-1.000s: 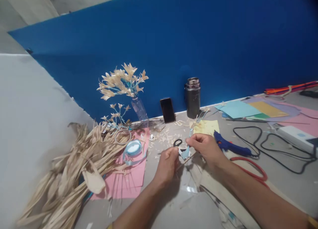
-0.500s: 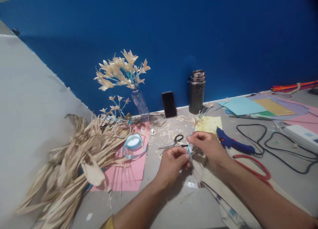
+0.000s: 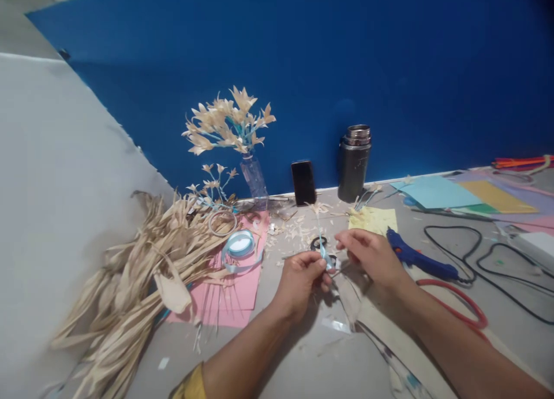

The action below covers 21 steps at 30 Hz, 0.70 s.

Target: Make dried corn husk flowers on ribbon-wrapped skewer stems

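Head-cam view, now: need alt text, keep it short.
Left hand pinches a light-blue strip below a small pale flower, right hand close by, over a cluttered table. A blue glue gun lies to the right; dried husks and a clear bottle of flowers are left.

From my remote feed I can read no text, label, brand, number or sign. The pale marks on the dark grey cylindrical metal flask point(image 3: 354, 167), just right of centre in the frame, are too small for me to tell lettering from scuffs.
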### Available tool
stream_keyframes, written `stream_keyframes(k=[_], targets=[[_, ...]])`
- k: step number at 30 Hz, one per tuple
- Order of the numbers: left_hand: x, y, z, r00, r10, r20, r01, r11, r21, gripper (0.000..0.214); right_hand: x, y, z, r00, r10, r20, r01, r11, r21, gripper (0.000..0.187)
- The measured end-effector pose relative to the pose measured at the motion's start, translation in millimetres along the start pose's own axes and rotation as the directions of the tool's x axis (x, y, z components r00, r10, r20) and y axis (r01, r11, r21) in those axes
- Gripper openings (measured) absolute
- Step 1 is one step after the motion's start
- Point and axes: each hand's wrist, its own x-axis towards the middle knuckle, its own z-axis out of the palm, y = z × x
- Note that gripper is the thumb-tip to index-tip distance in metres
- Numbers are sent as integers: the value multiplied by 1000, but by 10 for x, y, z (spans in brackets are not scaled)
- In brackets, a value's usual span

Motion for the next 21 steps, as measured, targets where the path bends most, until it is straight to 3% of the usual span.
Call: stream_keyframes(k=[4,8,13,21], targets=[[37,-7,-34,999,26,-36,-26,1000,-11,32,-34,18,80,988,-15,153,27,997,-75,31],[37,-24,-20,994,86,-75,-85,996,16,30,-37,95,136,989,28,145,-10,993,-120,20],[36,-30,-9,991,96,-93,-93,995,36,30,-5,110,90,986,50,160,-28,990,-138,21],[69,-65,-69,994,63,-89,-63,998,0,31,-32,97,64,960,-30,277,74,986,-148,27]])
